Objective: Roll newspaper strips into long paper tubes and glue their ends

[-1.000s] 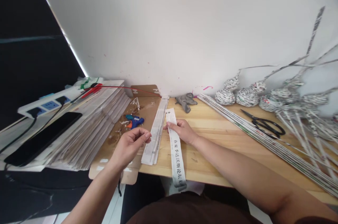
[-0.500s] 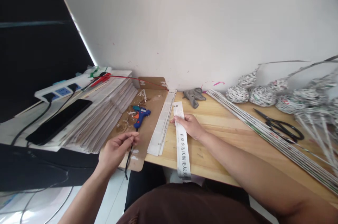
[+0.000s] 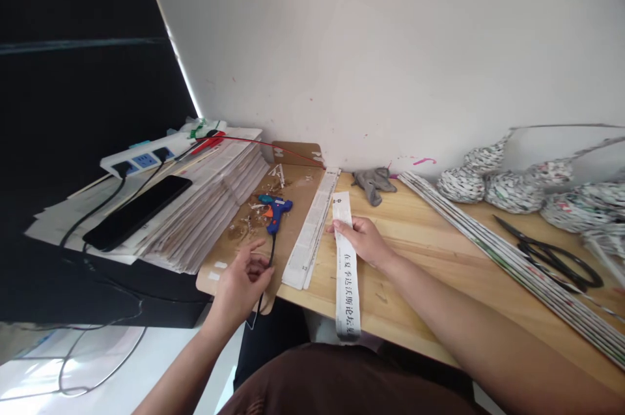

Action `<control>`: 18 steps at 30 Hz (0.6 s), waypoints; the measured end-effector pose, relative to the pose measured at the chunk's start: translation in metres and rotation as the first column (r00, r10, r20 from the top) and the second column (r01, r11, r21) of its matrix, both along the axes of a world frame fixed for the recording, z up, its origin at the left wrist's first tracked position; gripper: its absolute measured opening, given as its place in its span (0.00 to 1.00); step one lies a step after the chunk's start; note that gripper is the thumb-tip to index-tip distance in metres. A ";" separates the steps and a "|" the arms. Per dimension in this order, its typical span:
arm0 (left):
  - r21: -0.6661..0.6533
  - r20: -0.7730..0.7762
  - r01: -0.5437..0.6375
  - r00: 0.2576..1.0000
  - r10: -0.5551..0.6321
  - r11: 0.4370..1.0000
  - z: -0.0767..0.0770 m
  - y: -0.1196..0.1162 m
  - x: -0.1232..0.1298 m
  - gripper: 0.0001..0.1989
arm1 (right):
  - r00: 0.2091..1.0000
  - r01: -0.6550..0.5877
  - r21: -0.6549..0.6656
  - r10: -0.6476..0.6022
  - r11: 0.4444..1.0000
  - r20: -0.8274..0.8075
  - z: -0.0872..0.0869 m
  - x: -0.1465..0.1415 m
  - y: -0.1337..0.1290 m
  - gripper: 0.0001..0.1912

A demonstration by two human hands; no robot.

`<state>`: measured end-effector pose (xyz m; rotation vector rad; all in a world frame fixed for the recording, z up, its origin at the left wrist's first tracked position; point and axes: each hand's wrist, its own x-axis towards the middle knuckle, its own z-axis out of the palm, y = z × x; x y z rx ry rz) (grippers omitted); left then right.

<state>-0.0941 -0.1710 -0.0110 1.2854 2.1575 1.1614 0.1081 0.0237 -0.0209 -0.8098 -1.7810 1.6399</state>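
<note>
My right hand (image 3: 364, 239) pinches a newspaper strip (image 3: 347, 285) near its upper part; the strip's lower end hangs over the table's front edge. My left hand (image 3: 247, 278) is over the front of the brown board, its fingers apart and slightly curled beside the black cord of the blue glue gun (image 3: 277, 214). The glue gun lies on the board (image 3: 297, 190) among white scraps. Between the board and my right hand lies a stack of newspaper strips (image 3: 312, 232).
At the left, a thick paper stack (image 3: 219, 206) bears a phone (image 3: 139, 212) and a power strip (image 3: 141, 157). A grey cloth (image 3: 375, 184), long paper rods (image 3: 493, 249), scissors (image 3: 549, 255) and woven paper pieces (image 3: 512, 192) lie toward the right.
The view has shifted, so things appear farther right. My left hand's fingers have spread apart and released the black cord. My right hand still holds the strip.
</note>
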 end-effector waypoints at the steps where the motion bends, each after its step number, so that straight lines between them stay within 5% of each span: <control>1: 0.005 -0.005 0.000 1.000 0.000 1.000 0.001 0.001 0.001 0.27 | 1.000 -0.003 0.002 0.003 1.000 0.001 0.000 0.000 0.000 0.21; 7: 0.121 -0.176 0.024 0.984 -0.002 0.992 0.027 0.021 0.004 0.09 | 1.000 -0.002 -0.004 0.002 1.000 0.004 0.001 -0.001 0.000 0.20; 13: 0.221 0.003 0.274 0.959 -0.282 0.936 0.058 0.087 0.031 0.10 | 0.999 0.023 -0.065 -0.025 0.998 -0.033 0.000 -0.003 0.000 0.22; 18: 0.296 0.072 0.462 0.862 -0.502 0.836 0.064 0.138 0.053 0.11 | 0.983 0.099 -0.124 -0.116 0.987 -0.141 -0.002 -0.007 0.001 0.25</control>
